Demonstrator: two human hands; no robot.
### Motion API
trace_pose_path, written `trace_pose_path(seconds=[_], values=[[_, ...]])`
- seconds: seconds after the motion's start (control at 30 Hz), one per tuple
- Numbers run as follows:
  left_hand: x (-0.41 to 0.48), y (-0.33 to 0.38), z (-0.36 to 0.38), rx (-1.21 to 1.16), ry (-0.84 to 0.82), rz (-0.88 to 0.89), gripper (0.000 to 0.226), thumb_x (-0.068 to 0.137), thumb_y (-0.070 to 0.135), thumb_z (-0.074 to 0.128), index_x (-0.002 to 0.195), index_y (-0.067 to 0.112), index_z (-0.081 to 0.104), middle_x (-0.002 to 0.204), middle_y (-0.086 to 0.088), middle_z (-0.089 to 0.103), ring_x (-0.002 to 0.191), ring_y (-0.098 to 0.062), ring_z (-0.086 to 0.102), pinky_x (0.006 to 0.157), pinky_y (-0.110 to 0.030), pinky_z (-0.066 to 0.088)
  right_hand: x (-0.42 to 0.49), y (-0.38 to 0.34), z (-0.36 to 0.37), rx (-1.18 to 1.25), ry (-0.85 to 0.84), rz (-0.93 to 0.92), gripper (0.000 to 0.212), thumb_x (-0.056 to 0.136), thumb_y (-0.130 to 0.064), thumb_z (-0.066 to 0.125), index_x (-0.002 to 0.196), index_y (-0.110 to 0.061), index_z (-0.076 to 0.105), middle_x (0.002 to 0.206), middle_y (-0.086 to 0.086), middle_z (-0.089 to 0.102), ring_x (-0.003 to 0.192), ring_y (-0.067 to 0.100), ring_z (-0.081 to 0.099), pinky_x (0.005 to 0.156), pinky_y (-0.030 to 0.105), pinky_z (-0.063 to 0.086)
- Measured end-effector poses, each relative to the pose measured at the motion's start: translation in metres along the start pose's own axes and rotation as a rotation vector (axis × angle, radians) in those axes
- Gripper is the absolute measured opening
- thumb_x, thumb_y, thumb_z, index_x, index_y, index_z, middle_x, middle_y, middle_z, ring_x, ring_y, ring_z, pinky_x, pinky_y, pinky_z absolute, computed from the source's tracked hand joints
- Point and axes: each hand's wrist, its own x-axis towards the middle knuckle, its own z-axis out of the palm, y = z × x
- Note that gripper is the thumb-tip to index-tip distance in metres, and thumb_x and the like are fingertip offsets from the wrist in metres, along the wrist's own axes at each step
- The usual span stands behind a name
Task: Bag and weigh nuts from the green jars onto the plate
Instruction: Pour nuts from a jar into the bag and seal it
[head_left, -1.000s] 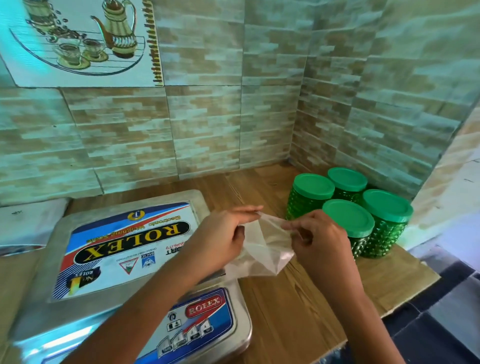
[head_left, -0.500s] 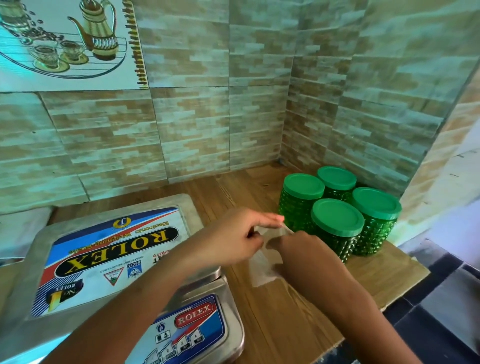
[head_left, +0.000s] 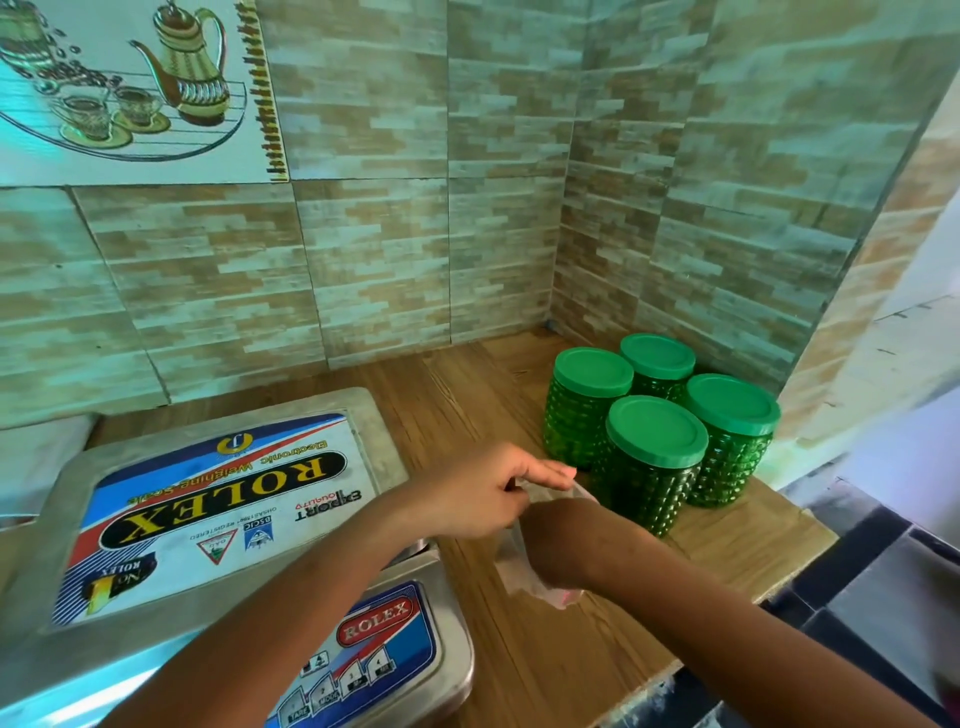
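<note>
Thin clear plastic bag (head_left: 524, 577) low over brown wooden surface (head_left: 545, 660), just near-left of four green lidded plastic jars (head_left: 649, 467) clustered far right. Top edge pinched in left grip (head_left: 478, 493); right grip (head_left: 566, 540) against the bag, fingers hidden, hold impossible to tell. Steel weighing scale (head_left: 208, 519) at left.

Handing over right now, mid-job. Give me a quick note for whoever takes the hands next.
Left hand pinches the mouth of the clear bag, over the wooden counter beside the scale.
Right hand is at the bag too; its fingers are hidden, grip unclear.
Four green jars stand clustered in the right corner, lids on.
Done: bag in hand, being opened.
Left: open a jar, fill the bag, weigh it on the scale.
</note>
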Motion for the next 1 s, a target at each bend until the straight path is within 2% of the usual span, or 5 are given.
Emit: trace_pose_path(seconds=[0.33,0.53,0.7,0.87,1.0], values=[[-0.007,-0.014,0.0,0.028,0.131,-0.042,0.05,0.088,-0.007,0.041,0.125,0.021,0.058,0.137,0.016,0.048,0.111,-0.018,0.059,0.092,-0.031,0.049,-0.012,0.012,0.02,0.259,0.441,-0.098,0.029,0.094,-0.01,0.049,0.122,-0.015,0.056,0.118,0.004,0.061,0.105,0.017,0.059,0.09,0.027,0.046],[-0.006,-0.018,-0.005,0.0,0.164,-0.1,0.043,0.09,-0.005,0.046,0.127,0.014,0.054,0.14,0.009,0.046,0.073,0.029,0.03,0.064,-0.023,0.042,-0.041,0.01,0.05,0.408,0.681,-0.132,0.049,0.085,-0.06,0.035,0.116,-0.032,0.059,0.108,-0.018,0.062,0.099,-0.001,0.057,0.089,0.026,0.051],[-0.007,-0.01,0.006,0.123,0.698,0.381,0.052,0.084,-0.006,0.048,0.133,0.012,0.044,0.143,0.007,0.041,0.086,-0.012,0.068,0.058,-0.019,0.052,-0.034,0.027,0.053,0.207,1.2,0.071,0.024,0.07,-0.005,0.076,0.09,-0.018,0.073,0.102,-0.002,0.072,0.109,0.021,0.062,0.102,0.054,0.038],[-0.008,-0.027,0.029,0.236,0.189,-0.207,0.056,0.088,0.005,0.056,0.138,0.023,0.04,0.129,0.007,0.055,0.07,-0.005,0.062,0.069,-0.027,0.057,-0.026,0.032,0.048,0.296,0.587,-0.063,0.026,0.086,-0.015,0.062,0.105,-0.032,0.066,0.103,-0.011,0.069,0.099,0.007,0.063,0.1,0.038,0.046],[-0.01,-0.028,0.021,0.154,0.455,-0.087,0.058,0.087,0.002,0.056,0.138,0.023,0.038,0.139,0.011,0.046,0.073,-0.004,0.063,0.066,-0.015,0.053,-0.017,0.029,0.053,0.196,0.819,0.018,0.037,0.067,-0.011,0.078,0.096,-0.032,0.07,0.101,-0.011,0.071,0.112,0.014,0.061,0.105,0.056,0.036]])
